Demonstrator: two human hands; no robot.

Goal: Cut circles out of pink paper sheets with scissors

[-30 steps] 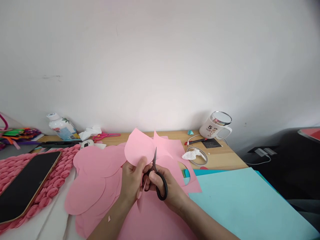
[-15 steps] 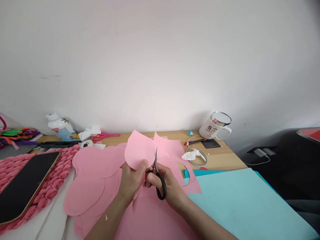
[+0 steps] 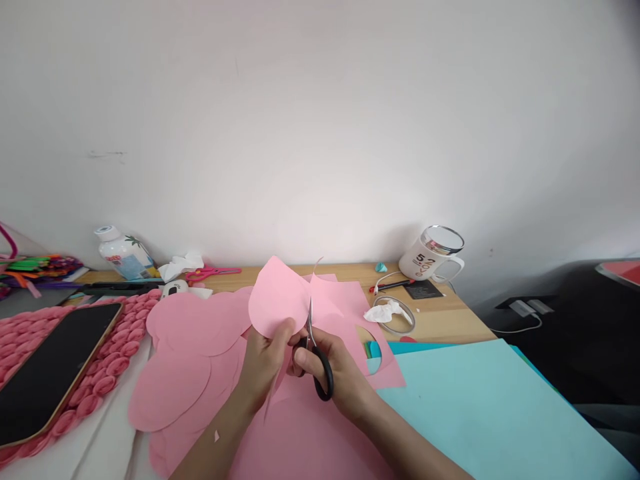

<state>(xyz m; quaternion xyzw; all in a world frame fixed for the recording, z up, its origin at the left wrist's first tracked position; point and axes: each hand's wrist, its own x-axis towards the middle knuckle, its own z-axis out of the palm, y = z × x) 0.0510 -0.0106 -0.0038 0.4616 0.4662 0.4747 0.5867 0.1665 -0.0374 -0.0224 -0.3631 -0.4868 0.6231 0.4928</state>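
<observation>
A partly rounded piece of pink paper (image 3: pixel 279 297) is pinched in my left hand (image 3: pixel 265 363), thumb on its front face. My right hand (image 3: pixel 340 373) grips black-handled scissors (image 3: pixel 324 377), fingers in the loops. The scissor blades point up along the paper's right edge, where a thin curled strip rises. Below my hands lie pink sheets (image 3: pixel 310 440). Left of them is a pile of pink paper rounds (image 3: pixel 170 390), and behind the blades lies a pink sheet with round cut-outs (image 3: pixel 350 303).
Light blue sheets (image 3: pixel 480 400) cover the right side. A mug (image 3: pixel 430 257), a tape ring with tissue (image 3: pixel 395 315) and a pen stand behind. Pink scissors (image 3: pixel 213 273), a white bottle (image 3: pixel 126 253) and a phone (image 3: pixel 55 367) are on the left.
The scissors have cut further along the paper's right edge, and a thin strip now curls away at its top. The blades are closer together. Both hands have stayed nearly in place.
</observation>
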